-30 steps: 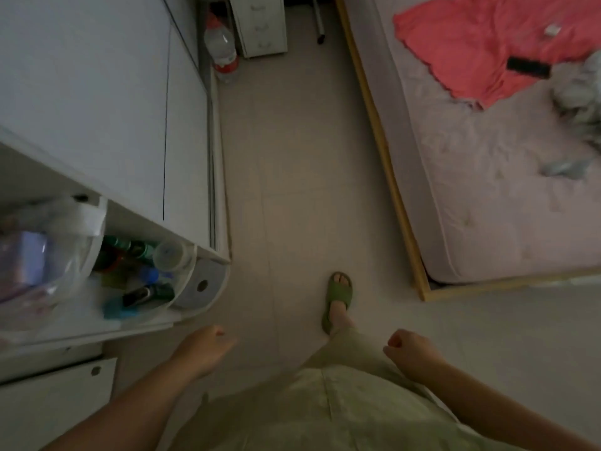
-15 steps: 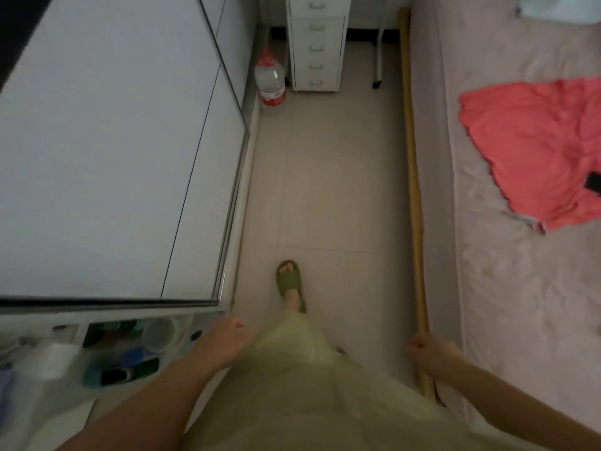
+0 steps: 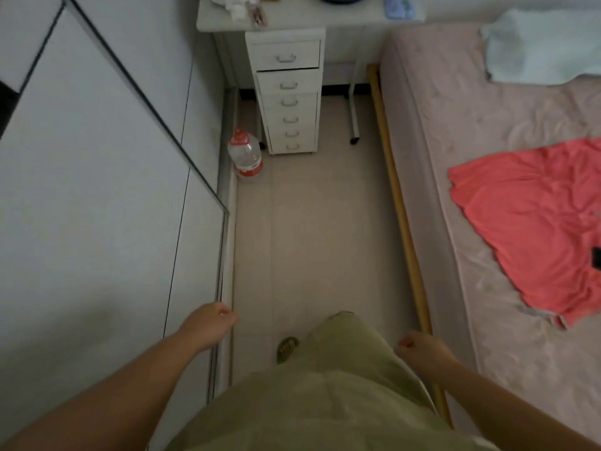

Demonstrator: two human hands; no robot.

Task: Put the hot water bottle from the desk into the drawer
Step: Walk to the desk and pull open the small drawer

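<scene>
Foreground: my left hand (image 3: 211,323) and right hand (image 3: 422,348) hang at my sides, fingers loosely curled, holding nothing; the tiled floor (image 3: 318,239) runs between wardrobe (image 3: 97,190) and bed (image 3: 487,157); farther on, a plastic water jug (image 3: 244,156) stands just beside the white drawer unit (image 3: 289,102); above it, the desk (image 3: 292,19) carries small items, among which I cannot make out the hot water bottle.

Nothing in my view can be read: the red label (image 3: 249,166) on the water bottle (image 3: 244,151) standing on the floor beside the drawer unit (image 3: 287,92) is too blurred to make out.
</scene>
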